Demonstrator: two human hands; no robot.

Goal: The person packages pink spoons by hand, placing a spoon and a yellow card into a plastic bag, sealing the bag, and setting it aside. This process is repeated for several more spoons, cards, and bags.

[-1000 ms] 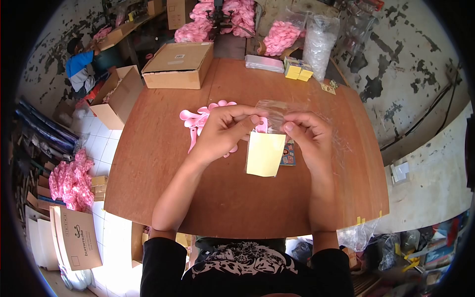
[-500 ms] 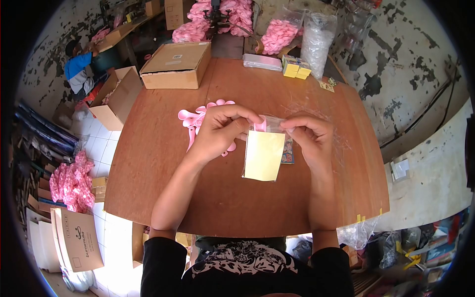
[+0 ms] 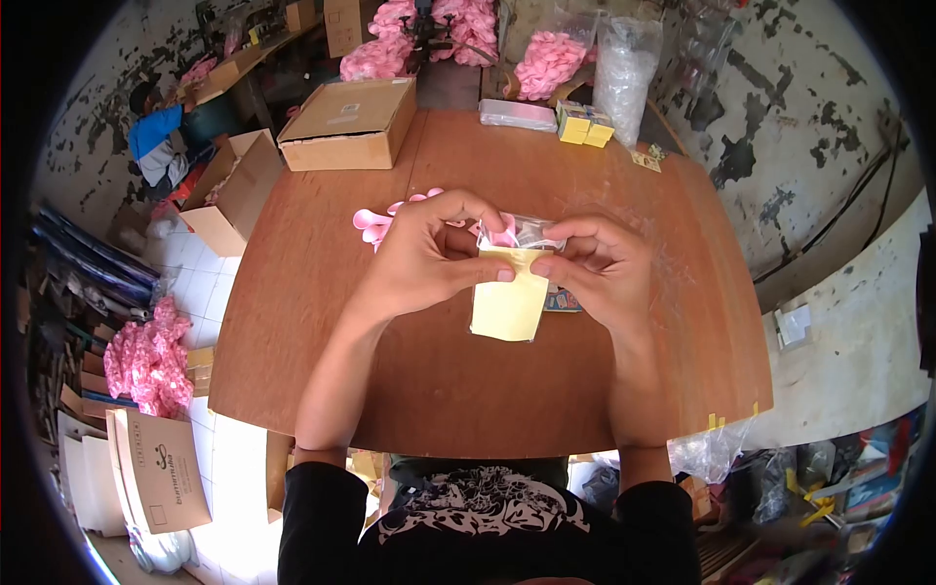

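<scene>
Between my two hands hangs a clear plastic bag [image 3: 531, 230] with a pale yellow card [image 3: 509, 304] in it. A pink plastic piece [image 3: 499, 234] shows at the bag's top, on the left. My left hand [image 3: 434, 249] pinches the left upper side, thumb flat on the card face. My right hand [image 3: 604, 268] grips the right upper side, thumb near the card's top edge. Beyond my left hand lie pink plastic spoons [image 3: 370, 222], partly covered by it. A small printed card [image 3: 562, 300] lies on the table behind the bag, mostly hidden.
On the wooden table [image 3: 292, 322], a cardboard box [image 3: 351, 122] stands back left. A flat clear pack [image 3: 518, 115], yellow card stacks [image 3: 585, 124] and a tall plastic roll [image 3: 626, 83] stand back right. Another person [image 3: 156, 136] sits at far left beside an open carton [image 3: 232, 190].
Both thumbs have come down onto the front of the card, and the bag's top now bends back. The bag has shifted slightly up and left.
</scene>
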